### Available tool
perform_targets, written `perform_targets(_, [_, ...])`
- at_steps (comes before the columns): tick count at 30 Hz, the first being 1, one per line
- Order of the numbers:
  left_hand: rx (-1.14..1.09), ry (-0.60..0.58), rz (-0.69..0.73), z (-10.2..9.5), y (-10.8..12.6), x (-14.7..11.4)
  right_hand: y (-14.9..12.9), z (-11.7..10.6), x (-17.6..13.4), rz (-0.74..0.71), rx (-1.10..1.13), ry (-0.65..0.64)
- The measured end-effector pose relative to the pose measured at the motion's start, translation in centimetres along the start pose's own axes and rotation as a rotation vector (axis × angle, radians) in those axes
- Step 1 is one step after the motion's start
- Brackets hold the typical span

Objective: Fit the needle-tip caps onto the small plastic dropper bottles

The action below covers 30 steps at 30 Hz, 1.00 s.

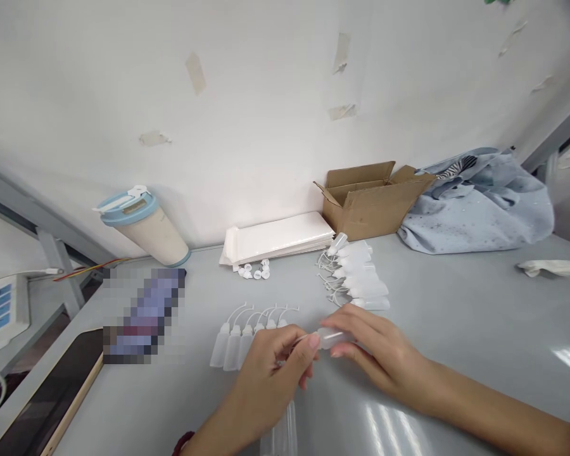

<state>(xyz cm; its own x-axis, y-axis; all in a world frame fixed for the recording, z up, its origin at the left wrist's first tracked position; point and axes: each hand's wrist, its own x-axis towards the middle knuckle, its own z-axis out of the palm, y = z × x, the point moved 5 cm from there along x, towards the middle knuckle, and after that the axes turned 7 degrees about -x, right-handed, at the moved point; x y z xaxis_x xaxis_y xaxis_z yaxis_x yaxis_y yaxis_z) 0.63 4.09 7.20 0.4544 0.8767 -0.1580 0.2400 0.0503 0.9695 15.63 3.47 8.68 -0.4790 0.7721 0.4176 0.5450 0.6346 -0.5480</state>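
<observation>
A small translucent squeeze bottle lies sideways between my two hands over the table. My right hand has its fingers and thumb closed around the bottle's body. At the neck end, my left hand pinches with thumb and fingertips, which hide most of the cap. Just left of that hand stands a row of several similar bottles with thin tethers curving up from their necks, some partly hidden by the hand. Beyond my right hand is a pile of several more tethered bottles, lying on their sides.
Small white caps lie before a stack of white sheets or sleeves. An open cardboard box, a cloth bag and a tumbler stand along the wall. A phone-like device is at left; clear plastic lies in front.
</observation>
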Motion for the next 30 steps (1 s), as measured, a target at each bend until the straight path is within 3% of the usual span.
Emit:
perform_targets(2, [-0.040,-0.009,0.002,0.1,0.3,-0.1,-0.4,0.0,-0.1,-0.056,-0.040,-0.006])
perform_targets(4, [0.027,-0.016,0.042,0.2,0.6,-0.2,-0.5,-0.1,-0.1,-0.017,0.009,-0.043])
perform_targets(11, [0.495,0.037,0.482,0.7,0.6,-0.9,1.7,1.7,-0.5,0.455,0.532,-0.294])
perform_targets(13, [0.531,0.037,0.508,0.8,0.3,-0.8,2.2,2.2,-0.7,0.528,0.655,-0.350])
perform_targets(15, [0.478,0.031,0.442,0.6,0.2,-0.5,2.3,2.2,-0.6,0.540,0.668,-0.351])
perform_targets(20, [0.292,-0.033,0.124,0.1,0.7,-0.1,1.1,0.4,0.2,0.338,0.302,-0.212])
perform_targets(27, [0.051,-0.055,-0.059,0.2,0.2,0.0,-0.7,0.2,-0.6,-0.225,-0.304,0.026])
perform_targets(30, [-0.004,-0.063,-0.082,0.5,0.0,0.1,-0.7,0.4,-0.7,-0.217,-0.293,-0.013])
